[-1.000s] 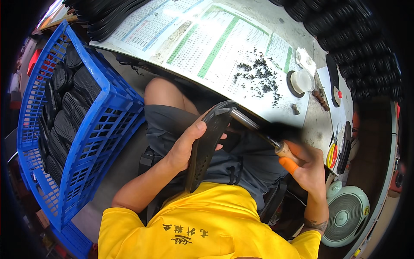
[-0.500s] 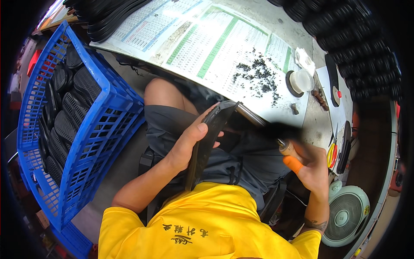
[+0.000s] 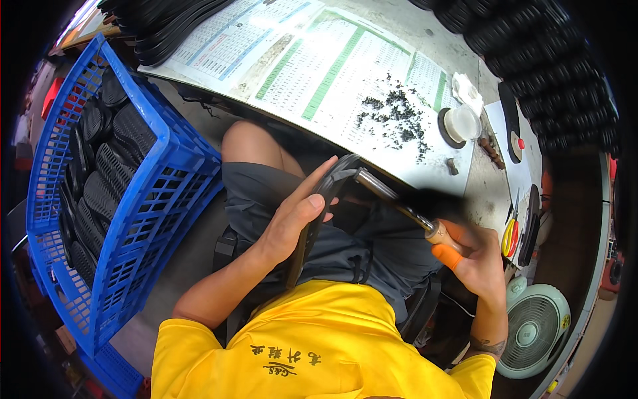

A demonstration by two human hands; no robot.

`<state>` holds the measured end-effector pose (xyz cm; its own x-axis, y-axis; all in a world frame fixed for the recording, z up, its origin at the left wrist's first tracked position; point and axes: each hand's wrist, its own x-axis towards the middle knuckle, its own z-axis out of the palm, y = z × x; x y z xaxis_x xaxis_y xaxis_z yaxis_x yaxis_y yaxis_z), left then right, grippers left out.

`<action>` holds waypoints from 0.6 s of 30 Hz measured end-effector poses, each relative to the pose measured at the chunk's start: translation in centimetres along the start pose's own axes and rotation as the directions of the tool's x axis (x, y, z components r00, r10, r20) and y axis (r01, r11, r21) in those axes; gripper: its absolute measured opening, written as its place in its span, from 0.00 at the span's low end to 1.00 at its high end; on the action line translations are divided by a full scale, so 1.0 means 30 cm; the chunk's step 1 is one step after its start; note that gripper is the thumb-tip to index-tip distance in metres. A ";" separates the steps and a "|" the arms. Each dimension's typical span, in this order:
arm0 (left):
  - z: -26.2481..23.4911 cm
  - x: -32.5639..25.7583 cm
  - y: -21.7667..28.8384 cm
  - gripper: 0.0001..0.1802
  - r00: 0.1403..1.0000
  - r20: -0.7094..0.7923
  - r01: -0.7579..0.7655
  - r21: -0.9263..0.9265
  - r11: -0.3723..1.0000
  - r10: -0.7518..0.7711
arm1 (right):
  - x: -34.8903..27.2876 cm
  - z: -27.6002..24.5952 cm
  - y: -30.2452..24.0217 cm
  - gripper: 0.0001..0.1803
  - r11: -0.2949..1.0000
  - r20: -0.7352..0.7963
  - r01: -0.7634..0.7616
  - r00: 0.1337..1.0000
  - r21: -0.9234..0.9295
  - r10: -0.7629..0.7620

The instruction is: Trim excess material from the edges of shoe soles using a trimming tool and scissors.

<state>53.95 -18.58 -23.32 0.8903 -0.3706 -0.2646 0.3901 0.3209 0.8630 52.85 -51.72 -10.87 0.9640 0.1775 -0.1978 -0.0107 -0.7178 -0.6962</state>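
My left hand [image 3: 291, 223] is wrapped round a black shoe sole [image 3: 311, 229], held upright and tilted above my lap, its top end near the table's edge. In my right hand [image 3: 478, 259] is a hand tool with a wooden handle [image 3: 446, 238] and a long metal shaft [image 3: 380, 185]. The shaft's tip is close against the sole's upper end; whether it touches I cannot tell. An orange finger cover [image 3: 447, 256] sits on one digit of that hand. A dark blur hides part of the shaft's surroundings.
Small black scraps [image 3: 402, 123] lie on the sheet-covered table [image 3: 345, 73], beside a round white container [image 3: 463, 123] and scissors [image 3: 513, 229]. A blue crate [image 3: 143, 166] of black soles stands left. Stacked soles [image 3: 558, 86] rise at the far right, a fan [image 3: 530, 332] below.
The sole has turned in my left hand and now shows more edge-on. The tool's tip has shifted slightly left and nearer to me; the handle has dropped a little.
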 end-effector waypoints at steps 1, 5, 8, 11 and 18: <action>0.001 0.000 0.000 0.58 1.000 -0.001 0.002 -0.005 1.000 -0.002 | -0.001 0.000 0.002 0.22 1.000 -0.003 -0.010 1.000 0.015 0.010; -0.001 0.000 0.002 0.58 1.000 0.001 -0.005 0.015 1.000 0.005 | -0.005 -0.002 0.001 0.22 1.000 -0.015 -0.011 1.000 -0.018 0.011; -0.004 -0.003 0.002 0.57 1.000 -0.007 -0.019 0.047 0.999 0.020 | -0.009 -0.003 0.004 0.23 1.000 -0.026 -0.005 1.000 -0.025 0.005; -0.003 -0.008 0.002 0.47 0.997 0.002 -0.073 0.050 0.996 0.073 | -0.018 -0.003 0.001 0.22 1.000 -0.020 -0.018 1.000 0.001 0.018; -0.007 -0.001 -0.004 0.53 0.994 -0.019 -0.100 0.168 0.981 0.105 | -0.026 -0.010 0.015 0.21 0.999 -0.021 -0.020 1.000 -0.041 0.019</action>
<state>53.94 -18.43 -23.50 0.9305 -0.3183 -0.1811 0.2542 0.2053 0.9451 52.17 -52.37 -10.82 0.9690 0.1500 -0.1965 -0.0186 -0.7484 -0.6630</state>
